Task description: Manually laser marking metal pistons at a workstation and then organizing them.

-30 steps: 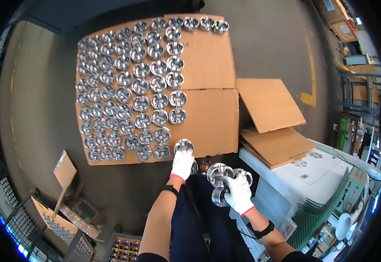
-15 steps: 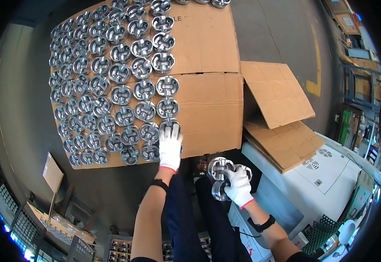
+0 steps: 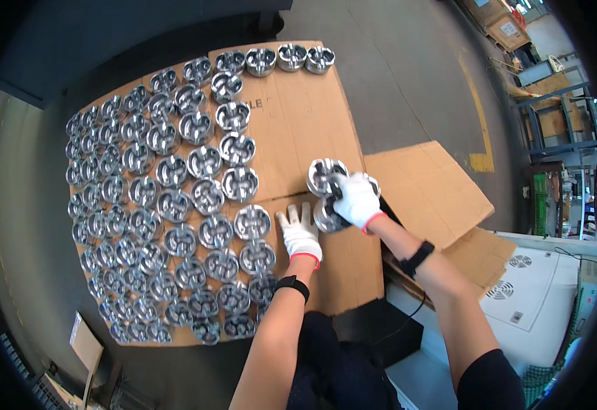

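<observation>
Through my head view, I have the right hand (image 3: 359,198), in a white knitted glove with a red cuff, curled around a cluster of round, silvery metal pistons (image 3: 327,174). Two of them show plainly at its left side, and part of a third shows at its right. They are above the right part of a wide brown cardboard sheet (image 3: 298,116); whether they touch it, I cannot tell.

My left hand (image 3: 301,232), gloved the same way, is unclenched with its fingers spread, and I see nothing in its grasp. It sits between that cluster and the nearest column of standing pistons (image 3: 239,184); I cannot make out whether it touches the cardboard.

Those standing pistons fill the left side of the sheet in close rows, with one row running on to the right along the far edge. A black band (image 3: 416,258) circles my right wrist. To the right lie loose brown cardboard flaps (image 3: 435,188), partly over a white cabinet top with round vents (image 3: 541,280). Farther right, a yellow line (image 3: 476,109) marks the grey floor (image 3: 401,68).
</observation>
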{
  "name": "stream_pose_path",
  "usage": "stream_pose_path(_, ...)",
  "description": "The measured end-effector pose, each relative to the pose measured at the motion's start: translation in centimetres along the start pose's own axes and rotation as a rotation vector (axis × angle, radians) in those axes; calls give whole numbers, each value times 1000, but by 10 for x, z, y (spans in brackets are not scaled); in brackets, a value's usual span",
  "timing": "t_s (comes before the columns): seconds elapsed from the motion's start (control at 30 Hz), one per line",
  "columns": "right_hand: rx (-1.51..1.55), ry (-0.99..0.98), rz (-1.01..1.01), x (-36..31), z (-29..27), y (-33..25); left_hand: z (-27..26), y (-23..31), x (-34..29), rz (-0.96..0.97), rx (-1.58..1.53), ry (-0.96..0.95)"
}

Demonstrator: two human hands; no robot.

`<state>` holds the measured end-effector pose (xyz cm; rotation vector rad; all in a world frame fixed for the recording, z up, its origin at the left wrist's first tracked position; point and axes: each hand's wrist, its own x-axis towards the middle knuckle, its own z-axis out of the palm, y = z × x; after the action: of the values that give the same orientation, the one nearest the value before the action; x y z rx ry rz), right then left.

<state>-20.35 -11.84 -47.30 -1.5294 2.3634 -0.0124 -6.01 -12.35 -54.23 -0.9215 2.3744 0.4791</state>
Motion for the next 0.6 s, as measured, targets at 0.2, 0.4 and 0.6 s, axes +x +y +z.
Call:
stream_pose_path(0.2,-27,-49,40,145,7,-36,-2,-29,3,181,-5,-120)
stream_pose_path(0.4,-27,43,56,238,22,-61,0,-19,9,191,-72,-86)
stream_pose_path(0.6,-36,141,-14,259,23,-72,1,-20,13,217,-102,-77)
